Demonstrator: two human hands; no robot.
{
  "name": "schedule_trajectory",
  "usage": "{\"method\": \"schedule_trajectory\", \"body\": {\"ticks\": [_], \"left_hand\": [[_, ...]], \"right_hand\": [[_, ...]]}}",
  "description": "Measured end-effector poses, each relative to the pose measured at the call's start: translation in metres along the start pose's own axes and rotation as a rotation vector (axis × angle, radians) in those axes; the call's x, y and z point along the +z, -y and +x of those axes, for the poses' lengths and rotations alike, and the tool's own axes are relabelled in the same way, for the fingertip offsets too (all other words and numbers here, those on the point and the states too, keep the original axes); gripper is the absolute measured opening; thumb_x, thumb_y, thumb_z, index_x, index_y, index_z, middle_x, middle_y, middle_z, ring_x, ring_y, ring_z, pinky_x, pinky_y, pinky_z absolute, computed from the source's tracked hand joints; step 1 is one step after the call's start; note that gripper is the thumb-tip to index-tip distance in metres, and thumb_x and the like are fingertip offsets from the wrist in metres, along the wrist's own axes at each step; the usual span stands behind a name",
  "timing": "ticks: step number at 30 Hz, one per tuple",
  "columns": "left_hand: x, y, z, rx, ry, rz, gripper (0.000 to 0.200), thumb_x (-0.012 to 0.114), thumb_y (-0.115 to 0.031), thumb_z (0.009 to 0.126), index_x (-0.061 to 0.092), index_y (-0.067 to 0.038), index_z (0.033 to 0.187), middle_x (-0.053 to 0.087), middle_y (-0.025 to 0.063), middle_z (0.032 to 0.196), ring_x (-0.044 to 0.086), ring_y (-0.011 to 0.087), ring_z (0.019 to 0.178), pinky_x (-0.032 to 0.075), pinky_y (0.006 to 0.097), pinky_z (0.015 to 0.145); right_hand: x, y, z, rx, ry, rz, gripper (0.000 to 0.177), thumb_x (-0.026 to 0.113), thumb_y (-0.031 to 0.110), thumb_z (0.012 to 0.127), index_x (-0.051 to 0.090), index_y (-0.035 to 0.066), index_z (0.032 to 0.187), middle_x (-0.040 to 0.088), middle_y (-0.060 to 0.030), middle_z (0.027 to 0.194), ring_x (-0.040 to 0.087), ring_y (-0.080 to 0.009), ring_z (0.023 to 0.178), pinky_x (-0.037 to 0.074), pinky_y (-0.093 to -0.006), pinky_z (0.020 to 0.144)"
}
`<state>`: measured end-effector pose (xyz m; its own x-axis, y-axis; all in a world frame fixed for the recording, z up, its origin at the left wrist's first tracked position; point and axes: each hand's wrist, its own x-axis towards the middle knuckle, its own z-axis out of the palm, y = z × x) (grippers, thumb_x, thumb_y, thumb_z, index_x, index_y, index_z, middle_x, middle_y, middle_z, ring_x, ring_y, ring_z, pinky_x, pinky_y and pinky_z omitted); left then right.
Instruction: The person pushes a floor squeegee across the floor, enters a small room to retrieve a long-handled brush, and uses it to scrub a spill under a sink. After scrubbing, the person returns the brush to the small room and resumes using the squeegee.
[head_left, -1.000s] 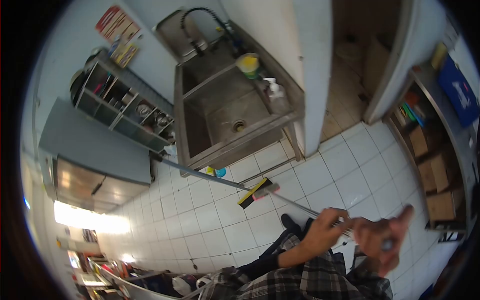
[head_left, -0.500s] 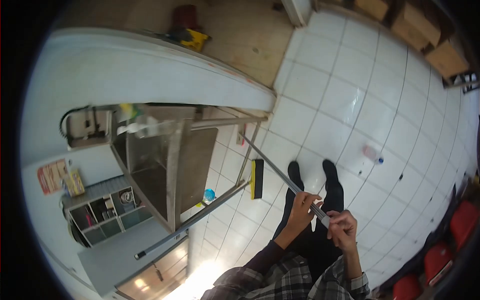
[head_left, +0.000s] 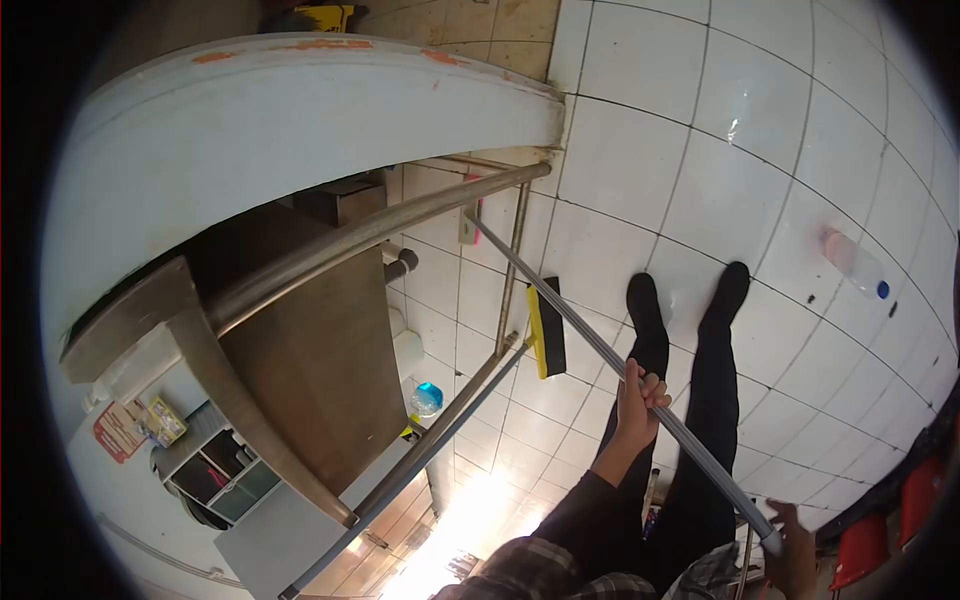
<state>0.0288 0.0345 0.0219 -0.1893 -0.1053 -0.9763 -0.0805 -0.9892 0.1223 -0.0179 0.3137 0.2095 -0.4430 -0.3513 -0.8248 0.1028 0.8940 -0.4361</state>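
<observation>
A long grey pole (head_left: 600, 347) slants across my front, its far end meeting a small grey-and-pink head (head_left: 470, 222) under the metal sink stand. Partway along the pole, my left hand (head_left: 641, 402) is wrapped around it, above my legs. My right hand (head_left: 793, 548) is closed at the near end cap, low on the right. Beside the pole lies the black-and-yellow head of a broom (head_left: 548, 330), whose blue-grey handle runs along the stand's lower rail; neither hand touches it.
The metal sink stand (head_left: 370, 240) fills the left, behind a white low wall (head_left: 330, 120). A plastic bottle with a blue cap (head_left: 855, 262) lies on the white tiles at right. A container of blue liquid (head_left: 427, 399) is beneath the stand. Red chairs (head_left: 862, 548) line the lower right.
My right hand has slid down and right to the pole's end, and my hands are now farther apart. The view has shifted closer to the stand.
</observation>
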Motion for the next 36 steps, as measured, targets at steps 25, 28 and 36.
{"method": "schedule_trajectory", "body": {"ticks": [25, 28, 36], "left_hand": [[-0.042, -0.343, 0.206, 0.593, -0.228, 0.543, 0.043, 0.06, -0.01, 0.082, 0.036, -0.007, 0.118, 0.056, 0.0095, 0.089, 0.059, 0.0161, 0.077, 0.053, 0.031, 0.075], [-0.034, -0.325, 0.196, 0.461, -0.26, 0.557, 0.035, 0.06, -0.015, 0.084, 0.037, -0.01, 0.11, 0.053, 0.0064, 0.082, 0.056, 0.0148, 0.069, 0.054, 0.0322, 0.07], [-0.041, -0.332, 0.22, 0.774, -0.722, 0.492, 0.028, 0.054, -0.036, 0.088, 0.045, -0.011, 0.076, 0.035, -0.004, 0.051, 0.031, 0.0079, 0.036, 0.026, 0.0233, 0.032]], "right_hand": [[0.247, 0.169, 0.372, -0.533, -0.032, 0.256, 0.039, 0.059, 0.011, 0.082, 0.04, 0.008, 0.116, 0.061, -0.0168, 0.071, 0.061, -0.0338, 0.06, 0.049, -0.0422, 0.051], [0.269, 0.202, 0.412, -0.656, -0.121, 0.313, 0.038, 0.058, 0.013, 0.083, 0.04, 0.008, 0.116, 0.061, -0.0172, 0.075, 0.061, -0.0339, 0.06, 0.049, -0.0426, 0.051], [0.29, 0.28, 0.441, -0.721, -0.087, 0.432, 0.037, 0.051, 0.024, 0.088, 0.038, 0.007, 0.118, 0.058, -0.0197, 0.093, 0.06, -0.0354, 0.081, 0.05, -0.0443, 0.067]]}}
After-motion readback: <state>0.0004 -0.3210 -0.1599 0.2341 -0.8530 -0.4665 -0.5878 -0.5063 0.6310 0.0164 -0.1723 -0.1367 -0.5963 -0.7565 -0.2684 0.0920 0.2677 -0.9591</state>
